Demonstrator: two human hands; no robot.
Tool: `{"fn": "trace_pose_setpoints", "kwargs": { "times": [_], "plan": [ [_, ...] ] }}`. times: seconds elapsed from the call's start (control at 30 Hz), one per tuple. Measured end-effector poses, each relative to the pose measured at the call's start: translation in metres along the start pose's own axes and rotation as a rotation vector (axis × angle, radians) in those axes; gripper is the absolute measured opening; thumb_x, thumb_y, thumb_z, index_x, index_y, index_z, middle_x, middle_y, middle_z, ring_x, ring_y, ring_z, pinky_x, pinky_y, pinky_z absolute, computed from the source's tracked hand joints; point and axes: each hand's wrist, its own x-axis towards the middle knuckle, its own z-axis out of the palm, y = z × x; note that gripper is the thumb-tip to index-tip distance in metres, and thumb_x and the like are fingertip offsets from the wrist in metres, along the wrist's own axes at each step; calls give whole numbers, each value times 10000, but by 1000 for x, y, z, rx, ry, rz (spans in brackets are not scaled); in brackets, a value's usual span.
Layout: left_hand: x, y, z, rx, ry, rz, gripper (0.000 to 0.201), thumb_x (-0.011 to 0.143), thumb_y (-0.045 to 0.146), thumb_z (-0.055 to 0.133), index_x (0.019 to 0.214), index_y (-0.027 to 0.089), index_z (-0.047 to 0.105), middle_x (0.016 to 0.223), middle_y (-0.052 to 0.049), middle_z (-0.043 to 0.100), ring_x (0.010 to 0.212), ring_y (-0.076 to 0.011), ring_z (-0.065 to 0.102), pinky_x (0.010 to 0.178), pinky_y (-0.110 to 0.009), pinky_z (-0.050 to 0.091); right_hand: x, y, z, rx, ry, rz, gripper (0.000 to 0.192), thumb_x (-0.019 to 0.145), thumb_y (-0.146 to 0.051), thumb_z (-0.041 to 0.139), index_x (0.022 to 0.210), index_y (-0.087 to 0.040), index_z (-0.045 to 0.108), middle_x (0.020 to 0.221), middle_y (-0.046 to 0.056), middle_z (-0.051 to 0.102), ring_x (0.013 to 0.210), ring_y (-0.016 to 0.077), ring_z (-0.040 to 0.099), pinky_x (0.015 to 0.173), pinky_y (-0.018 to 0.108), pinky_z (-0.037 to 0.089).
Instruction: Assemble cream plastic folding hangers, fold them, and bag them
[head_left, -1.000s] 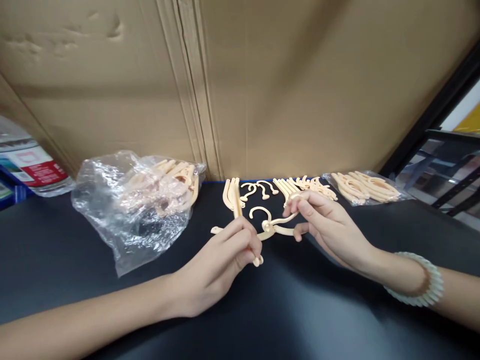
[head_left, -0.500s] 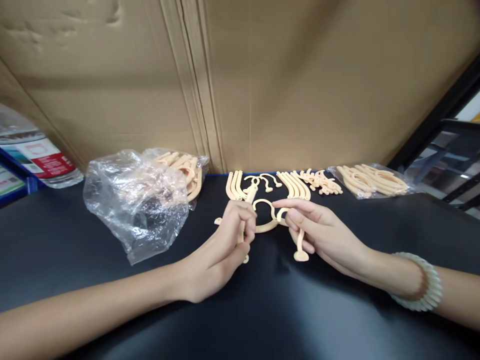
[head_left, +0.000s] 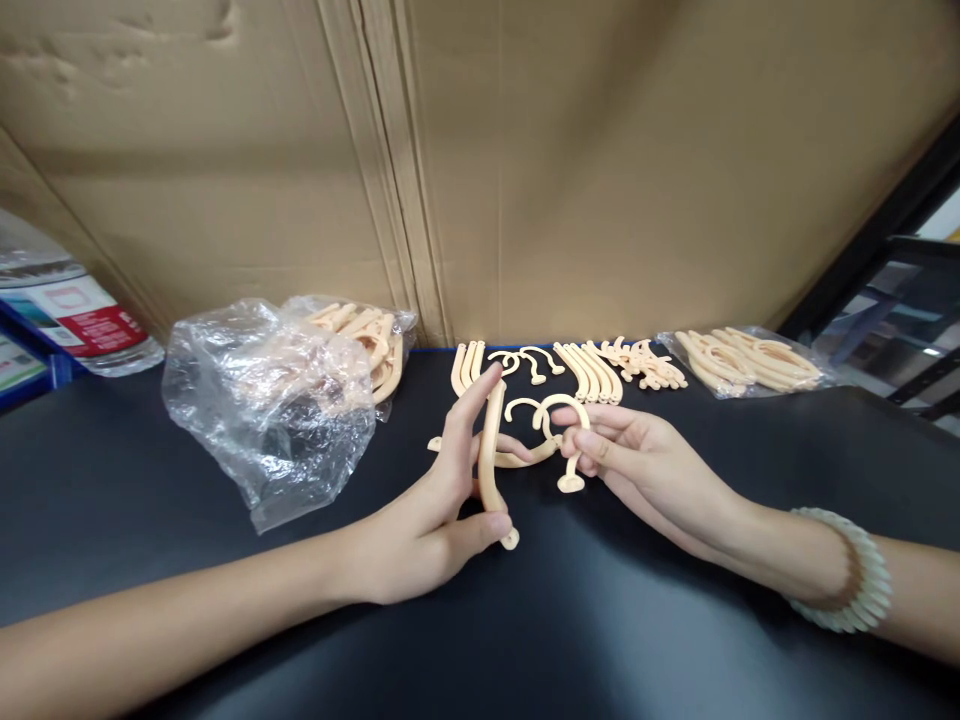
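cardboard wall, black tabletop

Surface backed by cardboard wall. Along the rear edge, left to right: bottle lying far left, crumpled plastic bag, bagged parts just behind it, loose curved arms, small hooks, second row of arms, parts pile, another parts bag far right. Centre, in front of that row: left hand with curved arm upright in its grip, right hand just right of it holding hook piece.
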Motion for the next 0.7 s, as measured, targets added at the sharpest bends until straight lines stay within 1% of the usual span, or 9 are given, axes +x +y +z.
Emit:
{"fn": "trace_pose_setpoints", "kwargs": {
  "times": [0.1, 0.2, 0.27, 0.33, 0.37, 0.43, 0.5, 0.57, 0.7],
  "plan": [
    [2, 0, 3, -94, 15, -35, 1018, 873, 33, 545, 1394, 622, -101, 1566, -11, 75, 1146, -233, 490, 795, -352, 562, -4, 0, 1, -19, -36, -15, 143, 848, -303, 670, 873, -165, 697, 821, 31, 649, 682, 91, 508, 651, 242, 428],
    [5, -2, 4, -208, 40, -66, 1056, 853, 21, 573, 1395, 608, -119, 1468, -56, 293, 973, -176, 588, 782, -362, 564, -7, 1, 2, -33, -62, -14, 223, 910, -365, 592, 836, -166, 659, 778, 24, 644, 655, 91, 531, 577, 221, 424],
    [7, -3, 3, -310, 66, -83, 1016, 836, 27, 600, 1433, 544, -38, 1313, -54, 456, 869, -145, 619, 787, -363, 557, -9, 2, 2, -37, -54, -6, 271, 934, -411, 541, 816, -175, 599, 763, 18, 645, 603, 86, 525, 498, 202, 390],
    [9, -4, 2, -366, 106, -112, 889, 820, 37, 626, 1449, 421, 129, 1060, -16, 578, 846, -145, 631, 807, -349, 538, -9, 3, 1, -66, -40, -22, 301, 956, -439, 490, 802, -183, 534, 787, 22, 666, 539, 69, 491, 457, 190, 350],
    [9, -4, 2, -361, 127, -135, 773, 816, 46, 636, 1415, 346, 250, 952, 1, 598, 846, -147, 632, 822, -340, 525, -9, 2, 1, -87, -37, -35, 309, 966, -444, 465, 801, -186, 508, 804, 26, 677, 514, 60, 470, 452, 188, 339],
    [10, -3, 3, -327, 171, -177, 445, 816, 75, 650, 1197, 225, 476, 848, 12, 603, 848, -142, 625, 845, -322, 496, -9, 2, 0, -118, -42, -55, 307, 986, -440, 419, 808, -194, 470, 817, 28, 688, 489, 53, 447, 456, 191, 332],
    [10, -1, 4, -292, 205, -185, 176, 816, 106, 657, 910, 176, 525, 864, 1, 598, 845, -131, 601, 837, -302, 476, -8, 1, 0, -113, -66, -47, 298, 1000, -432, 384, 818, -203, 443, 822, 24, 685, 491, 59, 453, 468, 200, 341],
    [11, 1, 6, -256, 228, -174, 204, 811, 118, 655, 751, 170, 467, 881, 0, 578, 834, -121, 571, 801, -278, 460, -8, 1, 1, -77, -115, -28, 286, 1003, -417, 380, 815, -207, 430, 840, 17, 670, 508, 65, 467, 487, 211, 355],
    [11, 4, 7, -180, 228, -202, 263, 812, 126, 631, 672, 175, 414, 818, 5, 561, 773, -113, 532, 720, -253, 431, -8, 3, 3, 3, -192, -38, 261, 1000, -386, 405, 818, -204, 447, 907, 16, 629, 593, 82, 502, 557, 241, 383]
  ]
}}
